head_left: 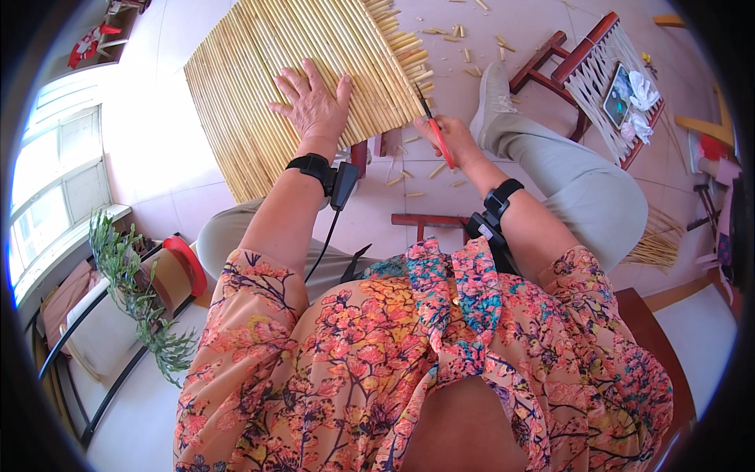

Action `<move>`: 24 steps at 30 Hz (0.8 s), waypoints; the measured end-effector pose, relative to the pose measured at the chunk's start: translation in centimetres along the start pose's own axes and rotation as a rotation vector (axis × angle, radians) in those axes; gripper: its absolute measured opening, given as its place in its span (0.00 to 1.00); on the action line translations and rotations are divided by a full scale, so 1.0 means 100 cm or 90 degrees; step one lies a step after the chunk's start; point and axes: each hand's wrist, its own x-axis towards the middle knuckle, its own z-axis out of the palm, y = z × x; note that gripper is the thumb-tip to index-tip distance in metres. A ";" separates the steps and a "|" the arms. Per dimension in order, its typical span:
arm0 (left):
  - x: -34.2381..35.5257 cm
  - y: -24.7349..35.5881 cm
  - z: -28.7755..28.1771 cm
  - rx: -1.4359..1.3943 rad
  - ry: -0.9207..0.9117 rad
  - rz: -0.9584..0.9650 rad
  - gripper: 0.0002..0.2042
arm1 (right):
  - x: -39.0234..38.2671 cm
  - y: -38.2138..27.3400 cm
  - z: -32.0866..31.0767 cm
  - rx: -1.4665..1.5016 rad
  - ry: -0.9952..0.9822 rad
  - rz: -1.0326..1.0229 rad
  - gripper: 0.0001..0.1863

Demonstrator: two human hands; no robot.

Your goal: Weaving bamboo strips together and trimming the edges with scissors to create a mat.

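Observation:
A mat of pale straw-coloured reed stalks (244, 102), laid side by side, slopes across the upper left in front of me. My left hand (316, 108) lies flat on it with the fingers spread, holding nothing. At the mat's right edge, my right hand (456, 140) is closed round red-handled shears (439, 135). Their dark blades point up and away, against the stalk ends at the edge. Whether a stalk sits between the blades is too small to tell. Uneven stalk ends (405, 51) stick out along the upper right side.
Short cut stalk pieces (452, 33) are scattered on the tiled floor. A dark red stool (586, 51) with a woven seat holds a phone (618, 93) and crumpled white tissues (643, 90). Loose thin stalks (659, 240) lie at right; a potted green plant (130, 275) stands at left.

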 end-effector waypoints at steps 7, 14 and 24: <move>0.000 0.001 0.000 0.022 0.007 0.008 0.37 | 0.003 0.005 -0.009 0.038 -0.067 -0.006 0.28; 0.000 0.001 -0.002 -0.001 0.009 0.006 0.37 | 0.000 -0.008 -0.014 0.073 -0.126 -0.019 0.32; -0.001 0.000 -0.002 0.011 0.007 0.013 0.38 | -0.003 -0.018 -0.011 0.024 -0.086 0.008 0.30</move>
